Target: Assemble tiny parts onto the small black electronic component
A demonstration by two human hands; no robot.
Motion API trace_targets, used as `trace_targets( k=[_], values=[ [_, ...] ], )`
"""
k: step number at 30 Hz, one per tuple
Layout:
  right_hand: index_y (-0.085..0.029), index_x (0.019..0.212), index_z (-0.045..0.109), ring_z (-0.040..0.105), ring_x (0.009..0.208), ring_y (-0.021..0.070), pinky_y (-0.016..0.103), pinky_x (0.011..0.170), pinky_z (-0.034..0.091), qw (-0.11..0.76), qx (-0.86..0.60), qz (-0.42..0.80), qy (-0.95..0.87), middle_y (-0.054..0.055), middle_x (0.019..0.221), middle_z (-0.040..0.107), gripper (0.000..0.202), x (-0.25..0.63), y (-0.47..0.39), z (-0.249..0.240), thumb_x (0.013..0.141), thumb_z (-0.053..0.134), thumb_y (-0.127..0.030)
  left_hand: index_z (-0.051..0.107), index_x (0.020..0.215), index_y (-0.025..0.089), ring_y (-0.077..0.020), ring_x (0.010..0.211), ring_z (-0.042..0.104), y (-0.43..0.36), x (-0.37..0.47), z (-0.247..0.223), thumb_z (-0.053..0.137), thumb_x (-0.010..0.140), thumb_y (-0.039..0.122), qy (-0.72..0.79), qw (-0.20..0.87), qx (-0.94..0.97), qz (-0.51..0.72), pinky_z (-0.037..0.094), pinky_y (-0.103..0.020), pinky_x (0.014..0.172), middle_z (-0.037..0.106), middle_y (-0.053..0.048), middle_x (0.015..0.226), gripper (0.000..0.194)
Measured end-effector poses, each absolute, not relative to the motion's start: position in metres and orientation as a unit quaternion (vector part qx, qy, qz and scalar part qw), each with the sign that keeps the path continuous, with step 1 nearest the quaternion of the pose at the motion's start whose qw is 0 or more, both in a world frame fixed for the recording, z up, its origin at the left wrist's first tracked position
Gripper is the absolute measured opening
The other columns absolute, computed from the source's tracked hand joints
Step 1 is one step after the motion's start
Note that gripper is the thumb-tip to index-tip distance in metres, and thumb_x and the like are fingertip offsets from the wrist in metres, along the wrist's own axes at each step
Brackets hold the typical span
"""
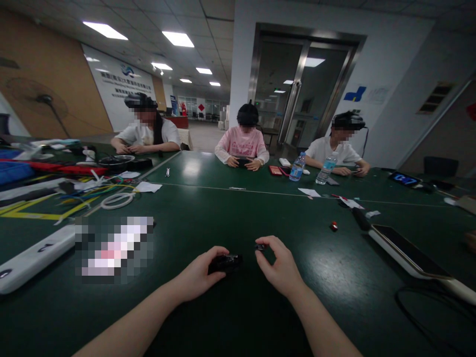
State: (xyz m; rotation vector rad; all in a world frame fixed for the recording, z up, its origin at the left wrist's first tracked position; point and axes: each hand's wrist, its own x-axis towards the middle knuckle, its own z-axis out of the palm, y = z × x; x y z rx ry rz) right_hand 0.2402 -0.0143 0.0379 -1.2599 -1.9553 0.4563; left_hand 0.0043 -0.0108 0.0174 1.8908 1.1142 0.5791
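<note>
In the head view, my left hand point(203, 273) grips a small black case point(231, 263) near the middle of the dark green table point(223, 218). The case is dark and glossy, and its details are hard to make out. Just to the right, my right hand point(278, 265) pinches a tiny black piece point(260, 246) between thumb and forefinger. The piece and the case are apart. Farther right, a small red and dark object point(333, 226) lies on the table.
At the left lie a long white device point(37, 255), a blurred phone-like object point(118, 245) and tangled cables point(117, 200). A white-edged device point(407, 250) lies right. Across the table sit three people wearing headsets, near two bottles point(297, 168).
</note>
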Motion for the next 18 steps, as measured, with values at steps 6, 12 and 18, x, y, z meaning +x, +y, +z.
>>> trace_targets(
  k=[6, 12, 18],
  values=[
    [-0.020, 0.094, 0.055, 0.055, 0.081, 0.0185, 0.033, 0.072, 0.047, 0.378, -0.502, 0.174, -0.758, 0.004, 0.086, 0.057, 0.015, 0.2415, -0.0134, 0.0380, 0.081, 0.049, -0.022, 0.044, 0.118, 0.027, -0.0215, 0.109, 0.051, -0.0095, 0.0032, 0.0135, 0.058, 0.076, 0.017, 0.461, 0.421, 0.747, 0.228, 0.038, -0.038, 0.095, 0.053, -0.002, 0.119, 0.045],
    [-0.019, 0.092, 0.055, 0.055, 0.075, 0.0173, 0.032, 0.070, 0.047, 0.389, -0.506, 0.160, -0.753, 0.003, 0.081, 0.056, 0.014, 0.2434, -0.0110, 0.0354, 0.080, 0.051, -0.026, 0.044, 0.118, 0.027, -0.0212, 0.106, 0.052, -0.0091, 0.0024, 0.0115, 0.057, 0.077, 0.018, 0.456, 0.417, 0.751, 0.233, 0.039, -0.037, 0.093, 0.054, -0.002, 0.117, 0.044],
    [-0.020, 0.093, 0.056, 0.055, 0.076, 0.0176, 0.033, 0.070, 0.047, 0.378, -0.514, 0.172, -0.750, 0.003, 0.082, 0.057, 0.015, 0.2435, -0.0104, 0.0360, 0.081, 0.052, -0.029, 0.045, 0.118, 0.028, -0.0214, 0.107, 0.052, -0.0100, 0.0039, 0.0152, 0.059, 0.077, 0.021, 0.450, 0.422, 0.750, 0.238, 0.039, -0.037, 0.093, 0.054, -0.002, 0.118, 0.044]
  ],
)
